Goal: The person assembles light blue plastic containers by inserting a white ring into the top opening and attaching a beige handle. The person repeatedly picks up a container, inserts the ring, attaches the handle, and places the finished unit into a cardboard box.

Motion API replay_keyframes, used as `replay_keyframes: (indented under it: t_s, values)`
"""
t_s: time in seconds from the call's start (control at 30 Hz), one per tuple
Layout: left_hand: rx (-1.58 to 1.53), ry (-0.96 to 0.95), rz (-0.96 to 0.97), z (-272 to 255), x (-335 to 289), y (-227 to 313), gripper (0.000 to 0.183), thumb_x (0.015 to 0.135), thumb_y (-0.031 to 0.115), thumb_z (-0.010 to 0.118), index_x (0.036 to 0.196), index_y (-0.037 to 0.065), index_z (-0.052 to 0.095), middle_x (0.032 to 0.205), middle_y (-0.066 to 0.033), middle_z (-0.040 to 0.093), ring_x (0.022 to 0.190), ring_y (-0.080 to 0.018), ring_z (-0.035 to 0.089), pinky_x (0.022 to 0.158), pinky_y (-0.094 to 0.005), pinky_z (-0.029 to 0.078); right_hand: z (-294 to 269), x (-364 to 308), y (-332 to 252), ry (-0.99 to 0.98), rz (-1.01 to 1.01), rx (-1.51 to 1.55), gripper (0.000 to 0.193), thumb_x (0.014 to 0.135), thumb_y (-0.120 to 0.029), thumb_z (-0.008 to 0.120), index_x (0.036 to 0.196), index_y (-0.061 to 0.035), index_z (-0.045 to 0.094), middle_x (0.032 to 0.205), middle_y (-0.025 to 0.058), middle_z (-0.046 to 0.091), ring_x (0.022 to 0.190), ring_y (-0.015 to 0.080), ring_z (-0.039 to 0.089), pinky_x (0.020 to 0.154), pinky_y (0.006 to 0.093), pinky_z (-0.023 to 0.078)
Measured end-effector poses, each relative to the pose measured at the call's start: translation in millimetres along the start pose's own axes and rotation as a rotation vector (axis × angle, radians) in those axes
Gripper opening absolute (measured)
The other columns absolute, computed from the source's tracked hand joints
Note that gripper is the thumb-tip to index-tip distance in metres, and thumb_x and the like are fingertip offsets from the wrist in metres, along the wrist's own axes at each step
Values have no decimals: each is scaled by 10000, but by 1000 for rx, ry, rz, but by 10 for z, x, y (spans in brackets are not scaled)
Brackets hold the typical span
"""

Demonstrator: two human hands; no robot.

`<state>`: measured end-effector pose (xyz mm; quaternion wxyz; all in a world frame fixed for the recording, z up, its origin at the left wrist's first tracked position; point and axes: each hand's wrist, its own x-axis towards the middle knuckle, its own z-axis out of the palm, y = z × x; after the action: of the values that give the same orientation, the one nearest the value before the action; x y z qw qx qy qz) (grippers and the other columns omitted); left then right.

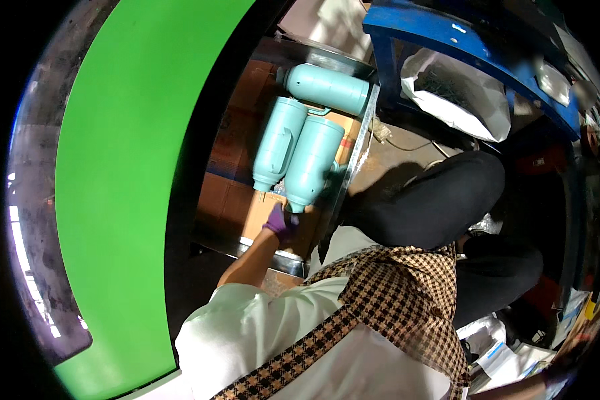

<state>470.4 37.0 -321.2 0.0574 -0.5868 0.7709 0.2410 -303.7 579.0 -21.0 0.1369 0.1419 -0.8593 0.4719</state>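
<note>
My left hand (282, 223), in a purple glove, is at the narrow neck of a teal thermos flask shell (315, 160). Its fingers are curled in against that neck, though the fingertips are partly hidden. A second teal shell (277, 143) with a side handle lies alongside on the left, neck toward me. Across the far end rests a third teal shell (328, 89). All three lie on cardboard inside a metal-edged tray (362, 150). Far off at the lower right rim, my right hand (559, 379) is dark and blurred, its fingers indistinct.
A large green machine panel (123, 200) curves along the left. A blue metal frame (440, 37) stands at the upper right, with a white sack (473, 117) under it. My bent leg in dark trousers (433, 200) is right of the tray. White packaging (497, 363) lies lower right.
</note>
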Motion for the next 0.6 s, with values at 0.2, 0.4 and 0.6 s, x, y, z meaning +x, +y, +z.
replay_keyframes:
  t_s: [0.2,0.4,0.6]
  values:
    - [-823,163,161,11,1028,1438,318,998,293,531,1176,33,578,1063,-102,642,886,-245,599,833,-392,510,1881,-690,-1375,-521,-351,44,381,966,-69,542,1341,-23,585,1408,142,559,1317,272,499,1141,410,364]
    - [-1189,545,-328,-1820,3138,2159,383,1045,310,432,1270,33,571,1086,-92,642,930,-219,602,851,-424,522,2142,-997,-2376,-936,-673,-98,367,786,-104,662,1139,-3,669,1238,206,626,1150,377,591,1018,455,441]
    - [-1258,-80,-261,-1839,4599,999,484,1048,422,395,1259,57,633,1150,-65,672,1009,-202,610,918,-408,515,2091,-1022,-2207,-848,-442,-158,321,789,-89,660,1094,4,693,1162,206,650,1097,362,608,989,426,458]
